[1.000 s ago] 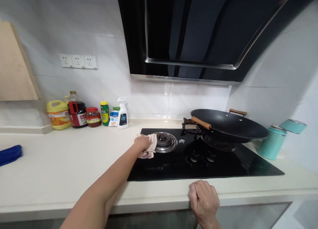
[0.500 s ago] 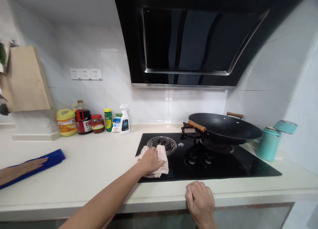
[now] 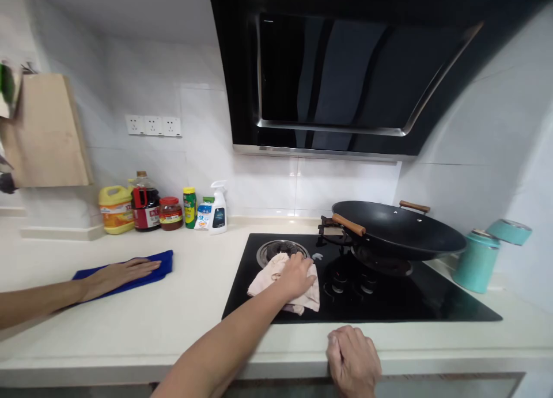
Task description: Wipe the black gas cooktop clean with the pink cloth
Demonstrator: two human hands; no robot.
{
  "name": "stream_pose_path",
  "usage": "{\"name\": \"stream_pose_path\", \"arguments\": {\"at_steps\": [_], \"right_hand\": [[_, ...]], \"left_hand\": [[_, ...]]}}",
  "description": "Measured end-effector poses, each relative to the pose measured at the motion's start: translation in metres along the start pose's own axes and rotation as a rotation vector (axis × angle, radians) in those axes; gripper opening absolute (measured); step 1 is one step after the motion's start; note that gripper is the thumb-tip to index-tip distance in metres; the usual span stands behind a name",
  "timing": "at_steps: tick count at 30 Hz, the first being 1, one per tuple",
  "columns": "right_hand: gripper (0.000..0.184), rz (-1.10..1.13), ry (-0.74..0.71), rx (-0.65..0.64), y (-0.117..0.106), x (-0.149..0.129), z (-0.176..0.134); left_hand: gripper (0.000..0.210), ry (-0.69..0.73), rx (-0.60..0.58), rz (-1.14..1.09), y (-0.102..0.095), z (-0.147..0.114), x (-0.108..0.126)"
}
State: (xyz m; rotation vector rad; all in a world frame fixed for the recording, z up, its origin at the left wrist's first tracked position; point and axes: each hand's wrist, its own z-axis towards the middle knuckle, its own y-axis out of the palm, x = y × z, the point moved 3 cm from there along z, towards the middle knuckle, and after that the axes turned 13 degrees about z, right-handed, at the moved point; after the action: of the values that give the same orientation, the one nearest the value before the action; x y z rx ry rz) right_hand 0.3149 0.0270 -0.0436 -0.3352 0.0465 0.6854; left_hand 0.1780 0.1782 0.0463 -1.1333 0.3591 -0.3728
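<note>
My left hand (image 3: 297,277) presses a pale pink cloth (image 3: 268,276) onto the black glass of the gas stove (image 3: 415,300), just in front of the left burner (image 3: 264,254). The fingers are bent over the bunched cloth. At the counter's front edge, my right hand (image 3: 354,357) rests closed in a fist, apart from the stove, and nothing shows in it. A small whitish scrap or smear (image 3: 317,256) lies on the glass right of the left burner. The stove knobs (image 3: 367,287) are to the right of my left hand.
A black wok (image 3: 401,231) sits on the right burner, beside a teal canister (image 3: 477,262). Another person's hand (image 3: 116,278) lies flat on a blue cloth (image 3: 166,264) at left. A spray bottle (image 3: 218,211) and sauce containers (image 3: 171,213) line the wall. A range hood (image 3: 332,75) overhangs the stove.
My left hand has slid the pink cloth to the right across the stove. The other person's hand and blue cloth have moved right along the counter. My right hand stays at the edge.
</note>
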Motion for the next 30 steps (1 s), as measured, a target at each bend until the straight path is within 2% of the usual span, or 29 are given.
{"name": "stream_pose_path", "arguments": {"at_steps": [5, 13, 18, 23, 30], "right_hand": [[0.023, -0.009, 0.001, -0.027, -0.001, 0.001, 0.000], [0.023, -0.017, 0.012, -0.054, -0.006, -0.002, 0.001], [0.023, -0.005, 0.016, -0.073, -0.006, -0.003, 0.001], [0.023, 0.007, 0.007, -0.080, -0.004, 0.000, -0.001], [0.023, 0.018, 0.048, -0.059, -0.003, -0.004, -0.001]], "left_hand": [[0.046, -0.040, -0.043, 0.039, 0.007, 0.013, 0.006], [0.060, -0.045, -0.097, 0.067, -0.009, -0.007, -0.015], [0.057, -0.078, -0.069, 0.091, -0.016, -0.027, -0.042], [0.038, -0.128, -0.040, 0.155, -0.017, -0.042, -0.079], [0.032, -0.193, -0.109, 0.222, -0.015, -0.023, -0.123]]}}
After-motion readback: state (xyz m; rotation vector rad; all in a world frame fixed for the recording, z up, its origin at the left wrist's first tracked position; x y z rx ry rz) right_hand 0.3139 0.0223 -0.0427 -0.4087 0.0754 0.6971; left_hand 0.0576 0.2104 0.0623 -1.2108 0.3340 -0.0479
